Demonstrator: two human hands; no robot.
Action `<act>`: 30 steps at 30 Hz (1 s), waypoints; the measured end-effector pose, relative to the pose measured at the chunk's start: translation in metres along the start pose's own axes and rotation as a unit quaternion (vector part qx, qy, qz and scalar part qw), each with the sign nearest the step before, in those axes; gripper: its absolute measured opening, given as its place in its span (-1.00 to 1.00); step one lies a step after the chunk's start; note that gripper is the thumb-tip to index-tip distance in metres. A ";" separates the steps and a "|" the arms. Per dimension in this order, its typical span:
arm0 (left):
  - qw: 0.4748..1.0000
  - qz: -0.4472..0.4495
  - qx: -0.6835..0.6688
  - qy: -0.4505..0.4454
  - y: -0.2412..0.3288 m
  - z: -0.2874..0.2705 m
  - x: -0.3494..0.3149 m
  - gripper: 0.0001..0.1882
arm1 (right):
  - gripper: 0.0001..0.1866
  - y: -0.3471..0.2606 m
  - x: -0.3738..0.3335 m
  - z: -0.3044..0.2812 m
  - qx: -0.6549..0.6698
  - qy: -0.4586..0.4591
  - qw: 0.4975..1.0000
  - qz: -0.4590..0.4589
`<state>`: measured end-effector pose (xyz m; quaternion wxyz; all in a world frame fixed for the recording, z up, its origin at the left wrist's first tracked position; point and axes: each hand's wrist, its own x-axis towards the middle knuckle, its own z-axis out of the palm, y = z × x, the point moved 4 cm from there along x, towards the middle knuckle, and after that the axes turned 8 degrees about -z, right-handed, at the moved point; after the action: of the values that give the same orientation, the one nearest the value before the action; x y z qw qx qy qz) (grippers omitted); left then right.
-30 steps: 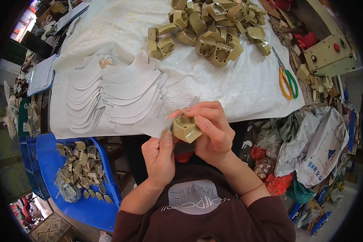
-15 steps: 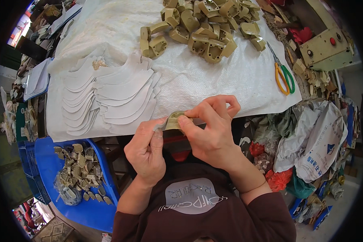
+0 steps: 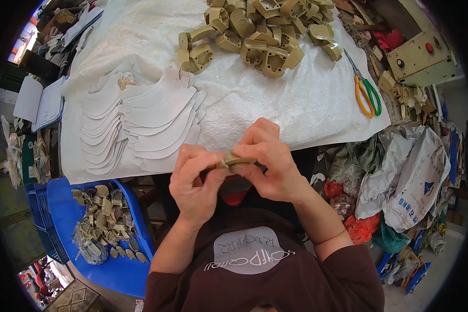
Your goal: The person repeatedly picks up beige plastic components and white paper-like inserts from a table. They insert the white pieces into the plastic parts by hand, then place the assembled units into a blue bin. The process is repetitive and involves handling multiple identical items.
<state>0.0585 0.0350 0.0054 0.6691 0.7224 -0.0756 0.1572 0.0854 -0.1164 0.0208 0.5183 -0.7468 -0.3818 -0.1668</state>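
In front of my chest, just off the table's near edge, I hold an olive-tan plastic shoe heel (image 3: 236,160). My right hand (image 3: 273,165) is closed around its right side, thumb below and fingers above. My left hand (image 3: 196,179) pinches at the heel's left end, fingertips and thumb pressed together there. Whether the thin pale strip is still between those fingertips is hard to make out. Stacks of curved white cut pieces (image 3: 158,122) lie fanned out on the table beyond my left hand. A pile of similar heels (image 3: 265,39) sits at the far side.
A white woven sheet (image 3: 234,114) covers the table. Scissors (image 3: 366,93) with orange and green handles lie at its right edge, near a control box (image 3: 421,57). A blue tub (image 3: 78,249) of small pieces stands at lower left. Plastic bags (image 3: 411,182) crowd the right.
The heel has turned in my hands and shows a narrower side. My left fingers have moved right, closer to my right hand, and the pale strip they held is now mostly hidden.
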 end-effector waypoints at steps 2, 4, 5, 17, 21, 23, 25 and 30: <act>0.996 0.078 0.046 -0.024 0.009 0.003 0.005 -0.87 | -0.68 0.000 -0.001 0.000 0.067 -0.018 0.998 0.006; 0.990 0.107 0.093 -0.024 0.012 0.006 0.003 -0.86 | -0.68 0.000 -0.002 -0.002 0.078 -0.041 0.996 0.015; 0.986 0.121 0.115 -0.025 0.014 0.007 0.002 -0.85 | -0.68 -0.001 -0.002 -0.002 0.082 -0.053 0.995 0.019; 0.969 0.177 0.174 0.018 0.018 -0.016 -0.002 -0.65 | -0.69 -0.012 0.002 0.007 -0.108 -0.034 0.991 -0.067; 0.979 0.140 0.144 0.043 0.014 -0.029 0.000 -0.66 | -0.77 -0.031 0.011 -0.008 -0.074 0.007 0.997 -0.002; 0.985 0.131 0.109 0.038 0.020 -0.027 0.000 -0.66 | -0.76 -0.010 -0.013 0.001 0.151 0.034 0.963 0.223; 0.987 0.141 0.066 0.044 0.027 -0.020 0.000 -0.65 | -0.71 0.001 -0.034 0.016 0.321 0.091 0.880 0.338; 0.991 0.116 -0.005 -0.059 0.020 -0.003 -0.008 -0.63 | -0.72 -0.005 -0.029 0.018 0.442 0.226 0.811 0.309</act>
<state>0.0442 0.0351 0.0222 0.6444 0.7135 -0.1991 0.1900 0.0602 -0.1109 -0.0025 0.8884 -0.4571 -0.0352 0.0247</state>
